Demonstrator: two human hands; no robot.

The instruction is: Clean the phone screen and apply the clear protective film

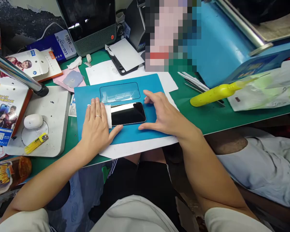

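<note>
A phone (128, 114) lies face up on a blue mat (152, 84), its dark screen reflecting a light strip. My left hand (96, 120) rests flat over the phone's left end, fingers stretched out, pressing on a white wipe (109, 116). The wipe's edge shows beside the fingers; the rest is hidden under the palm. My right hand (163, 114) hovers beside the phone's right end, thumb and fingers apart, holding nothing. Just beyond the phone lies a clear screen protector (120, 91) with a black border.
A yellow bottle (211, 95) lies at the right by a plastic packet (268, 87). On a grey pad (60, 129) at the left are a white earbud case (33, 121) and a yellow lighter (36, 143). Behind stand a dark screen device (89, 25) and a blue box (207, 38).
</note>
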